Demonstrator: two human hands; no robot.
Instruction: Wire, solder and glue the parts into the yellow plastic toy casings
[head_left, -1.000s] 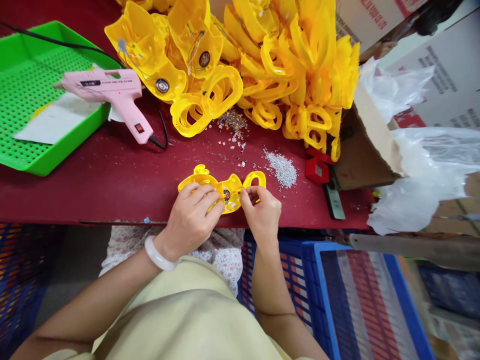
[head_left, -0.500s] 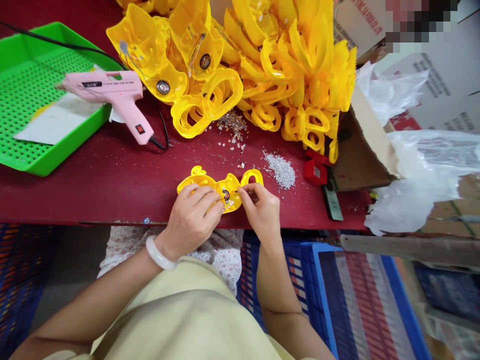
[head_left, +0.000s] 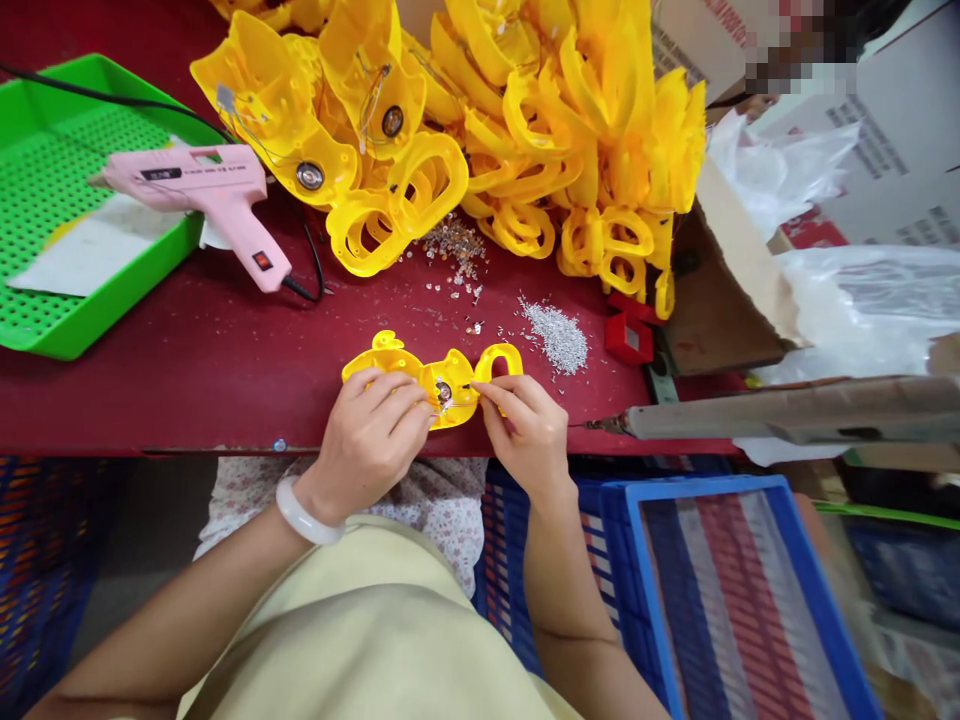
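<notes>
A small yellow plastic shell half [head_left: 456,408] lies hollow side up near the table's front edge, with a round speaker and thin wires inside. My left hand [head_left: 375,425] is closed over its left part, fingers bent onto the rim. At the shell's right side, beside the ring-shaped handle [head_left: 498,356], my right hand [head_left: 529,425] pinches thumb and forefinger together. A tiny dark bit shows at those fingertips, too small to name. Behind the shell are a heap of silver screws [head_left: 556,338] and a scatter of small metal pieces [head_left: 456,248].
Many yellow shells [head_left: 525,120] are piled at the back. A pink glue gun [head_left: 202,195] rests across a green tray [head_left: 71,335] on the left. From the right, a grey screwdriver-like tool [head_left: 750,412] reaches over the table edge. A blue crate [head_left: 637,560] stands below.
The view has shifted slightly. The grey tool at the right now reaches farther left and higher over the table edge. Both hands stay at the shell, with the right fingertips a little lower.
</notes>
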